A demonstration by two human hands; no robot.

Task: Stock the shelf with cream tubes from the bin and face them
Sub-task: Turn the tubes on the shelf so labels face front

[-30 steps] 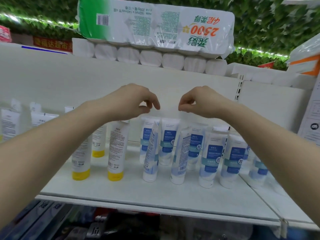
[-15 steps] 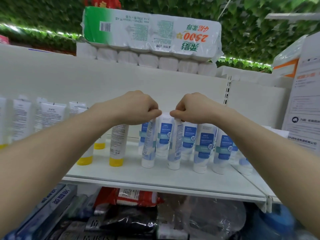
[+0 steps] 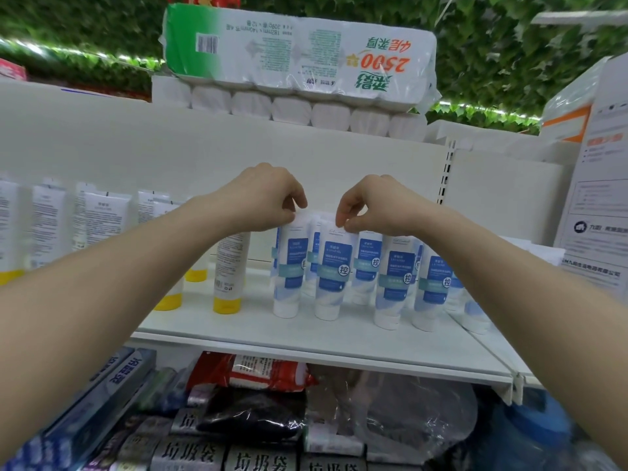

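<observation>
While both forearms reach over the white shelf (image 3: 326,338), each hand works the crimped top of a blue-labelled cream tube. Left hand (image 3: 261,198): fingers curled down, thumb and forefinger pinching the top edge of the left front tube (image 3: 289,273). Right hand (image 3: 377,205): same pinch on the top of the neighbouring front tube (image 3: 331,277). Both tubes stand upright on their white caps, labels facing out, just beside each other at the front of the row.

More blue-labelled tubes (image 3: 394,277) stand to the right and behind, closely packed; the right forearm crosses in front of the far-right ones and hides part of them. To the left, apart from the blue group, yellow-capped tubes (image 3: 228,266) stand with printed backs outward; the left forearm covers several of them. Further left, more white tubes (image 3: 102,219) of the same kind run along the back panel.

Above the back panel: a wrapped pack of toilet rolls (image 3: 299,56), lying upside down to the viewer, on a second layer of rolls. Green foliage backdrop behind. Right edge: a white carton (image 3: 598,198) with printed text.

Lower shelf: a red packet (image 3: 251,372), rolls of rubbish bags (image 3: 217,453), a clear plastic bag (image 3: 407,413), boxed goods at left. Bin cannot be seen.
</observation>
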